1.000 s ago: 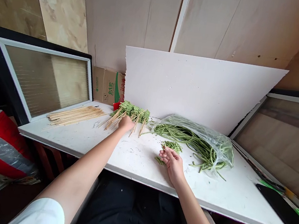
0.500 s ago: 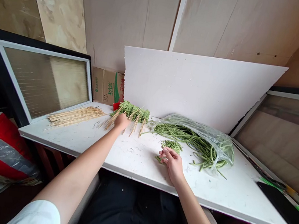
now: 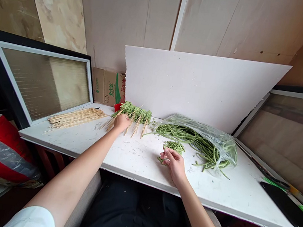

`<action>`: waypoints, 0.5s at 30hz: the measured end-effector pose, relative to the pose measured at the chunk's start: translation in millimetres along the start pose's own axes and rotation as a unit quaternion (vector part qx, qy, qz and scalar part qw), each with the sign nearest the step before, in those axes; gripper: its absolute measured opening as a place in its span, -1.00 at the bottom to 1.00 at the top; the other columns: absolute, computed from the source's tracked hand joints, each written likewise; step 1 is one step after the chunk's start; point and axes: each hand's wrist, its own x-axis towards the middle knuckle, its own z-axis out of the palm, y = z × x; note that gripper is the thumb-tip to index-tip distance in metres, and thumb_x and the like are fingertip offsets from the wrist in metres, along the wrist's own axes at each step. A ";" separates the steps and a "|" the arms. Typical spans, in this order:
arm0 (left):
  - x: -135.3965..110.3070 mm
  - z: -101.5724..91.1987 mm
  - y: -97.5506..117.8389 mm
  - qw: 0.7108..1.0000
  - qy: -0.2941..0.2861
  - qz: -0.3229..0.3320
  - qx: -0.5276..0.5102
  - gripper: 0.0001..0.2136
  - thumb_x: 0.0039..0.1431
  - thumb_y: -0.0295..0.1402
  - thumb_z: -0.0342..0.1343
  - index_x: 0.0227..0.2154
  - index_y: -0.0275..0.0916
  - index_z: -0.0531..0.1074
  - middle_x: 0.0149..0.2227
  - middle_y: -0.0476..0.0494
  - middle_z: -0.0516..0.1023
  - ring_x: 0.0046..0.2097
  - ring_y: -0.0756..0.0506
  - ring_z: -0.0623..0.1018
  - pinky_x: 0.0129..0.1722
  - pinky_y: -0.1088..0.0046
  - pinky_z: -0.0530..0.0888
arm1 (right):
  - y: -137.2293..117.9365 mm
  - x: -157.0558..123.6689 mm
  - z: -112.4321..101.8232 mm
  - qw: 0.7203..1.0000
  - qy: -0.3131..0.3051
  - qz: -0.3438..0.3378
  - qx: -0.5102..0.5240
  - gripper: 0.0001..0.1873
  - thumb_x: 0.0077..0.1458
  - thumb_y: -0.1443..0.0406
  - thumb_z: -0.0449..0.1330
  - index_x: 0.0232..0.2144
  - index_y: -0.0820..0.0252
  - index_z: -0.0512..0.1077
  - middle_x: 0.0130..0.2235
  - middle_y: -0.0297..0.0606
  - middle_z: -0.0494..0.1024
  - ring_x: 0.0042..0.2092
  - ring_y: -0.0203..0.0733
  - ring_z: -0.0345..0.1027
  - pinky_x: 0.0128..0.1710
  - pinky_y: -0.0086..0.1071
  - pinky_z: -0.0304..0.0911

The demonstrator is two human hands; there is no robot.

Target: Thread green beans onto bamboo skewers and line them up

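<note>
My left hand [image 3: 122, 122] reaches to the near side of a stacked pile of green bean skewers [image 3: 137, 113]. Its fingers are closed around a thin bamboo skewer [image 3: 139, 108], whose tip slants up over the pile; the fingertips are partly hidden. My right hand [image 3: 175, 162] hovers low over the table, thumb and forefinger pinched on what looks like a short piece of green bean [image 3: 164, 148]. Just beyond it lies a small heap of cut bean pieces [image 3: 175, 146], with a few more pieces under the fingers.
Bare bamboo skewers [image 3: 77, 116] lie in a bundle on the left of the white table [image 3: 133, 160]. Long beans [image 3: 193, 140] spill from a clear plastic bag [image 3: 225, 146]. A black phone [image 3: 287, 207] and scissors [image 3: 274, 179] lie right. A cardboard box [image 3: 107, 86] and white board [image 3: 200, 86] stand behind.
My left hand has shifted slightly left and away from me at the pile, and the skewer tip has moved with it. My right hand has hardly moved.
</note>
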 end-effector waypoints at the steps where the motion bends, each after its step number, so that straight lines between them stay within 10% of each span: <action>1: -1.7 -1.0 2.1 1.000 0.007 0.009 0.000 -0.78 0.28 -0.18 0.18 -0.16 -0.19 0.57 -0.05 -0.31 0.67 0.00 -0.25 0.62 -0.17 0.42 0.47 | -0.6 -0.4 0.4 1.000 0.001 0.001 0.000 -0.54 -0.02 -0.06 0.49 -0.24 0.16 0.62 -0.34 -0.20 0.63 -0.33 -0.15 0.47 -0.41 -0.35 0.33; 15: -0.3 19.2 38.9 0.998 -0.006 0.043 0.035 -0.78 0.23 -0.19 0.25 -0.39 -0.25 0.57 -0.33 -0.33 0.66 -0.21 -0.27 0.67 -0.29 0.38 0.46 | 0.5 -1.1 1.3 1.000 0.012 -0.001 -0.007 -0.47 -0.04 -0.08 0.49 -0.20 0.18 0.61 -0.31 -0.15 0.67 -0.32 -0.11 0.54 -0.41 -0.34 0.38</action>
